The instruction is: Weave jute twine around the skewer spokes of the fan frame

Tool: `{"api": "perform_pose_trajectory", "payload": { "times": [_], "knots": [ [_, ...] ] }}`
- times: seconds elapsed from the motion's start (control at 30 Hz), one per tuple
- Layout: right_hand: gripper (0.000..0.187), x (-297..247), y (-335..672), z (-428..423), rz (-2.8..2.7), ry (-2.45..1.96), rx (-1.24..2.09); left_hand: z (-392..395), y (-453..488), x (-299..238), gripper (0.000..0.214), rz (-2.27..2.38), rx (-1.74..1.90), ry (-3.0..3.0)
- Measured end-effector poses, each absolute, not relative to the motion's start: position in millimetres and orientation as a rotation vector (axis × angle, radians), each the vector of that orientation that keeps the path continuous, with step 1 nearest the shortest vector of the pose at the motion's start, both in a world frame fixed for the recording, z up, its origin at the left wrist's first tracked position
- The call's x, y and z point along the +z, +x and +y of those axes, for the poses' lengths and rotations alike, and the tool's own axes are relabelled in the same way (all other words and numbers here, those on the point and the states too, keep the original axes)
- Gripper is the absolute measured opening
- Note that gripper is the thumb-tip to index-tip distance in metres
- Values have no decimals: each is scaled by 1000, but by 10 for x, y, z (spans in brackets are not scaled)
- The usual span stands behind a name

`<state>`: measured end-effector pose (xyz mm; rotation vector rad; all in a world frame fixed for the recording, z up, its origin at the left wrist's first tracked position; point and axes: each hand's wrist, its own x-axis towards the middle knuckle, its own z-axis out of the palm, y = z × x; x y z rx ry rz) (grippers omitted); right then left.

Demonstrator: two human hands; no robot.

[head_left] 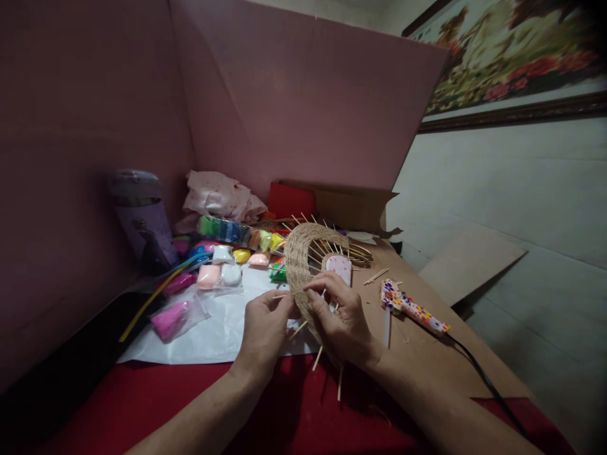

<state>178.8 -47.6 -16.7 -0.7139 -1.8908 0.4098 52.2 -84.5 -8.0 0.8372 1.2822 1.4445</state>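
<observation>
Here the left hand [266, 322] pinches what looks like a thin stick [279, 296], the right hand [342, 321] curls closed on the woven piece [298, 268] between them over the red surface [184, 411], stick-work seemingly, calling for steadiness.

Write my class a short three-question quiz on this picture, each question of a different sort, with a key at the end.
1. Multiple choice: Where does the flowered glue gun lie?
a) on the white sheet
b) on the brown cardboard
c) on the floor

2. True or false: The right hand touches the woven piece, and thin sticks poke out past its edge.

3. Fill the gap: The tall cup on the left side of the picture is mainly ____ in colour.

Key: 1 b; 2 true; 3 purple.
</observation>
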Motion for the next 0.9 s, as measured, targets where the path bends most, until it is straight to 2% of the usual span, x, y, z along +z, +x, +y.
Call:
{"api": "perform_pose_trajectory", "payload": {
  "times": [0.9],
  "knots": [
    [12,-127,1844,-483,-1816,-700,331,-806,489,-116,27,1380,1395,940]
  ]
}}
